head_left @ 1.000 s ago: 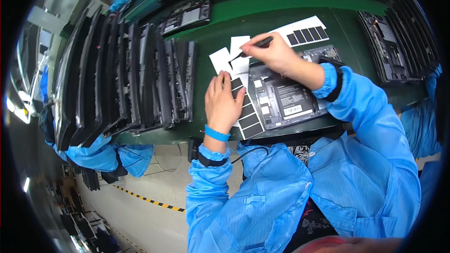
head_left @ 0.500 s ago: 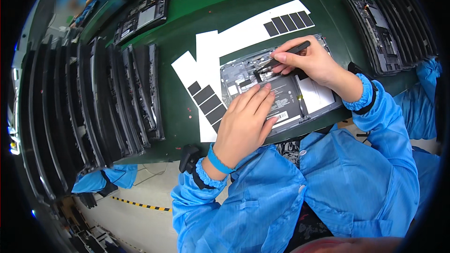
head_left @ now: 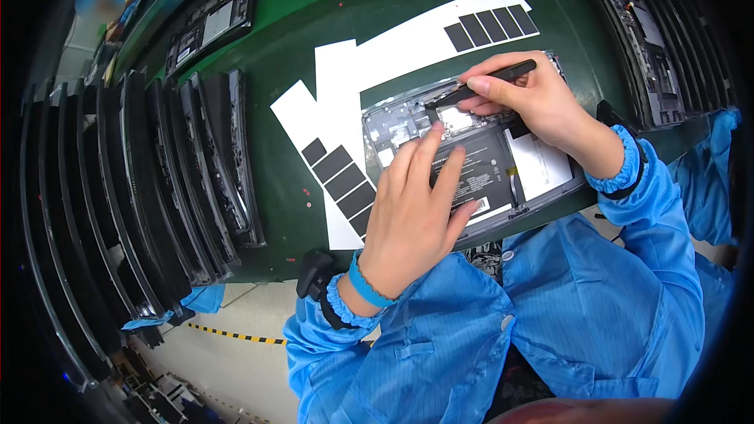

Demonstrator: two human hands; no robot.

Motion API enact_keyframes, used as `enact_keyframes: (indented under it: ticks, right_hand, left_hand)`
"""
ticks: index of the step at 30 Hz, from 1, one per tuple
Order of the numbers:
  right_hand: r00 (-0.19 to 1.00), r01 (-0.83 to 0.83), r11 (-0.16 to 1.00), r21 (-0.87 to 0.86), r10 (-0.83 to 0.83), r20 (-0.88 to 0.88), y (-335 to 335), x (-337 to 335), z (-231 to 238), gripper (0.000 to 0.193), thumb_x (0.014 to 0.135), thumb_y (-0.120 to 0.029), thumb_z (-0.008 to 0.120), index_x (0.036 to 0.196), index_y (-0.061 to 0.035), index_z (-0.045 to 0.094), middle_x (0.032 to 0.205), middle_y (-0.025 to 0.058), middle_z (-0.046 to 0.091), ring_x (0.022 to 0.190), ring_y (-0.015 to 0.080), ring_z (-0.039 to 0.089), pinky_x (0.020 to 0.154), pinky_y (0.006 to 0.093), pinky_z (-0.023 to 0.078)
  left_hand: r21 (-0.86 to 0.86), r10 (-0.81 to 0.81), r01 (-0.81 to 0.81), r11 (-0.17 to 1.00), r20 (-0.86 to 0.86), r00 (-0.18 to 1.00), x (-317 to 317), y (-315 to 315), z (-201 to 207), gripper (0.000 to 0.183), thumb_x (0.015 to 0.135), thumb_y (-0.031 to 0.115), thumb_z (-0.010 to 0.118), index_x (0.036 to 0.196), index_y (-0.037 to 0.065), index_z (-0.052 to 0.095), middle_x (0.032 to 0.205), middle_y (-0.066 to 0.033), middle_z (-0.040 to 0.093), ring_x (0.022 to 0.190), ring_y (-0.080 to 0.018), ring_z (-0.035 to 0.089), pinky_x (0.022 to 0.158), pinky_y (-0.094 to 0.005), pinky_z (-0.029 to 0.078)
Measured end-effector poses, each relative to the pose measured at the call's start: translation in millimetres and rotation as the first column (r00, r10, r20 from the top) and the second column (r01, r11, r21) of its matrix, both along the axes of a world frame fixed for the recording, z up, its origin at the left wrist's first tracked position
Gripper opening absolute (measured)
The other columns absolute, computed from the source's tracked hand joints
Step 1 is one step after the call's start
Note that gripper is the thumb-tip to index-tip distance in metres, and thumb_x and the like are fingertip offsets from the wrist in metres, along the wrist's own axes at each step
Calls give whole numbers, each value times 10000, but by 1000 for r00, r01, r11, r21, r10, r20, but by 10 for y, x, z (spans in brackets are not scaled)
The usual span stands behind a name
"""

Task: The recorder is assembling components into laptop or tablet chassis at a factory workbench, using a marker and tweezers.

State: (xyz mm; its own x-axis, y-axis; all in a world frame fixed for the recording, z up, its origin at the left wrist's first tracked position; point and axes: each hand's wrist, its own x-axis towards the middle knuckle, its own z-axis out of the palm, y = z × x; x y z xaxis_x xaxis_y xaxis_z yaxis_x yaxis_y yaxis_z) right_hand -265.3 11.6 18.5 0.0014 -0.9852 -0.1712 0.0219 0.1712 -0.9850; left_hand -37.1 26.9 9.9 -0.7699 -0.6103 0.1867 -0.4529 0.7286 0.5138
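Through the head camera I have both bare hands over an opened laptop base, which lies on the green surface right in front of the wearer's body. The left hand is open, palm down and fingers spread, reaching across the dark battery toward the exposed parts at the far side of the base. The right hand grips a pair of black tweezers much as one holds a pen, their points angled down to the left, just beyond the left fingertips. From here I cannot tell whether anything is pinched between those points. Beside the battery, on its right, I see a white panel within the base.

Near the left edge of the base lies a slanting white strip carrying a row of black pads, partly covered by the left hand. Beyond the base, a longer white sheet bears more black rectangles at its right end.

To my left I have a long row of dark laptop units standing on edge, and another group at far right. A blue band circles the left wrist.
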Motion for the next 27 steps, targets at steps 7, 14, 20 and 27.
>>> enact_keyframes:
  ticks: [7, 14, 20, 27]
  right_hand:
    - [1000, -9, 1000, -21, 9, 8, 13, -33, -43, 269, 924, -152, 651, 1095, 55, 649, 984, 143, 692, 899, 216, 701, 802, 292, 580]
    - [989, 108, 986, -130, -94, 112, 40, 10, -64, 275, 935, -178, 644, 1115, 29, 650, 1103, 104, 669, 955, 201, 682, 801, 282, 574]
    - [995, -58, 965, -255, 36, -92, -102, 340, 170, 260, 898, -213, 674, 998, 26, 699, 895, 95, 709, 807, 144, 678, 704, 267, 545]
    - [790, -293, 881, -371, 4, -613, -685, 1180, -92, 266, 829, -232, 689, 894, 23, 723, 777, 201, 697, 691, 297, 686, 677, 345, 536]
  left_hand:
    - [-109, 79, -71, 991, 71, 994, -139, 3, -43, 694, 753, 380, 746, 1315, 43, 516, 1442, -238, 377, 1233, -398, 405, 978, -472, 360]
    - [-191, 119, -103, 976, 76, 990, -150, -66, 43, 638, 765, 323, 737, 1299, 42, 530, 1409, -231, 431, 1210, -382, 449, 959, -464, 386]
    - [-163, 395, -442, 882, -255, 882, 498, -98, 133, 267, 814, 56, 678, 1068, -16, 632, 1181, -187, 612, 1078, -341, 587, 921, -399, 464]
    - [-287, 604, -574, 767, 23, 796, 672, -286, -384, 601, 840, 301, 711, 1289, -50, 520, 1345, -205, 517, 1243, -368, 477, 1039, -427, 381]
